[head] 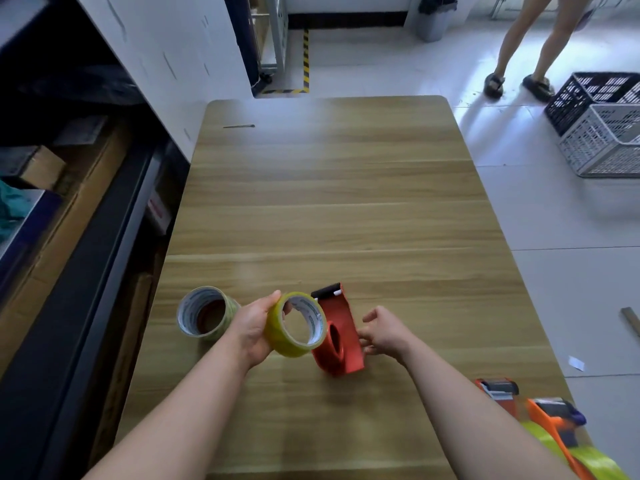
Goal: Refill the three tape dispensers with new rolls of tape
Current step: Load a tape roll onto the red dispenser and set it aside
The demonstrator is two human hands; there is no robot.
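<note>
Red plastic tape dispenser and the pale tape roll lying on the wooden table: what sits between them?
In the head view, the left hand, gripping a yellow tape roll, fills that gap.

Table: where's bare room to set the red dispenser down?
The far half of the table is bare, beyond the red dispenser and the spare rolls, save a thin strip far left. Crowded: the near right corner, with orange dispensers.

— From where did the camera look?
— There was only one view, worn on the person's head. It faced forward and down along the wooden table (339, 209), with a wide angle.
— How near was it?
— Near. The left hand (252, 327) and the right hand (384, 332) were in the lower middle. The floor (554, 209) beyond the table showed too.
</note>
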